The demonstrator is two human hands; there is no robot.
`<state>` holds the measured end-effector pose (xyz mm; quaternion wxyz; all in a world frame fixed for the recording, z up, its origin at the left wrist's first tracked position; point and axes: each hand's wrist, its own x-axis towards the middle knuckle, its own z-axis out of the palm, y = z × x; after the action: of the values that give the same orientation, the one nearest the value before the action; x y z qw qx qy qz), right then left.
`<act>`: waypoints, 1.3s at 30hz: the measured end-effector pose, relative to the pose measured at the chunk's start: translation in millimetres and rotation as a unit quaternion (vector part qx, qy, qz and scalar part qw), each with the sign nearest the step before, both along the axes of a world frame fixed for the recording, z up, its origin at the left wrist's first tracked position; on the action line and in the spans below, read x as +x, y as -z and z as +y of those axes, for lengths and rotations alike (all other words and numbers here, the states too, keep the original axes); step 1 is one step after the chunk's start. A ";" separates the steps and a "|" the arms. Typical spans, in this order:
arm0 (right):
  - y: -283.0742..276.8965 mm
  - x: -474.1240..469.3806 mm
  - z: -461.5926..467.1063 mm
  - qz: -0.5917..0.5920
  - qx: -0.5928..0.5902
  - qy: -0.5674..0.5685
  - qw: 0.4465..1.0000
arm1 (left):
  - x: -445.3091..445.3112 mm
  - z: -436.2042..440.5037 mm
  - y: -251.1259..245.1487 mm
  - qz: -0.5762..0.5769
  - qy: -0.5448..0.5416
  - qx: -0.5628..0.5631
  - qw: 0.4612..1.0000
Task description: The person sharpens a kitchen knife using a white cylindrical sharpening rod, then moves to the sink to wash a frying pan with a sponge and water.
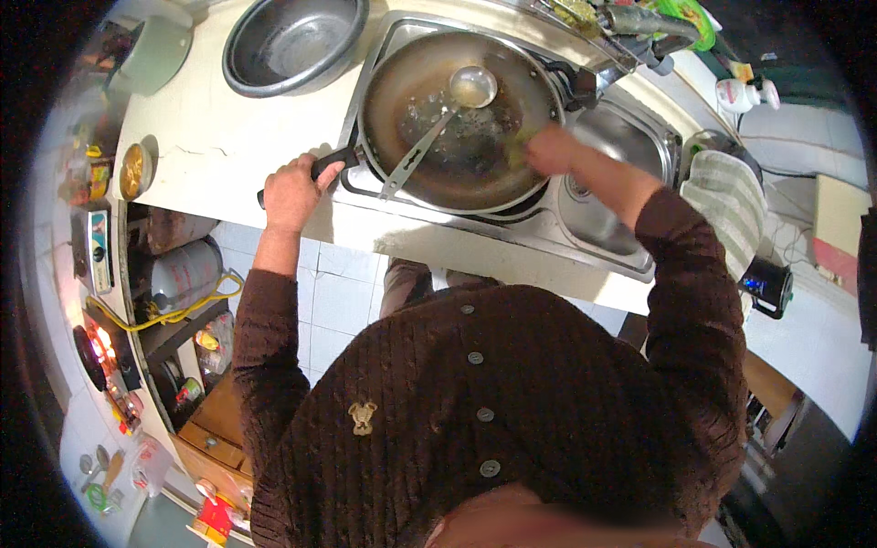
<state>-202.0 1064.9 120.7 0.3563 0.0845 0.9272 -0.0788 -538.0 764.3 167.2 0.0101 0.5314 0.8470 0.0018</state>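
A large wok (493, 185), brown and dark inside with some water and bits in it, rests over the steel double sink. My left hand (296, 190) is closed round its black handle (334, 162). Inside the wok lies a metal ladle (473, 87), its slotted handle leaning over the near rim. My right hand (550, 151) is at the wok's right inner wall, blurred, with something yellow-green under its fingers, perhaps a scouring pad (519, 147).
A grey basin (296, 85) stands on the counter behind left, and a small bowl of food (136, 171) near the left edge. The faucet (606, 72) and right sink bowl (616, 198) are beside the wok. A striped cloth (726, 205) hangs at right.
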 end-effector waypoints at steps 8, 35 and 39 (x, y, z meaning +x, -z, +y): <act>4.5 14.9 -42.2 0.023 -0.118 0.127 0.985 | -4.5 -1.8 5.3 0.001 0.020 0.043 0.999; 16.1 -49.9 44.5 -0.049 0.231 -0.071 0.969 | -12.1 -1.2 6.4 -0.028 0.031 0.090 0.995; 8.8 -35.3 41.8 -0.076 0.264 -0.135 0.952 | -12.6 -1.3 6.9 -0.030 0.031 0.097 0.994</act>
<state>-237.3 1106.7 111.9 0.3983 0.0555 0.8876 0.2246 -550.5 763.1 160.4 -0.0166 0.5559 0.8251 0.0995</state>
